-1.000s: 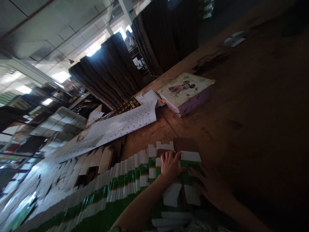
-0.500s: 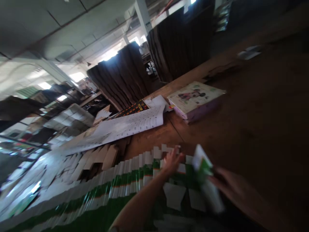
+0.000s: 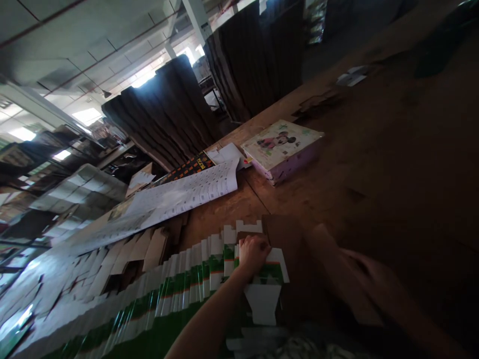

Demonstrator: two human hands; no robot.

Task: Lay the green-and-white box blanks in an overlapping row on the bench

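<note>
Presently, the step in hand appears to be lifting flat cartons one by one off a row. Take the left hand as clock centre. Its fingers are curled over the row at the near-right end; whether they pinch or only press cannot be determined. The row runs toward 8 o'clock along the table, cartons overlapping. At 4 o'clock, just beside the fingers, lies one carton, printed side showing. At 3 o'clock, apart from the row, the right hand grips a brown board; both are blurred. Next move, as judged: hold the board clear of the row while the left hand steadies the end.
</note>
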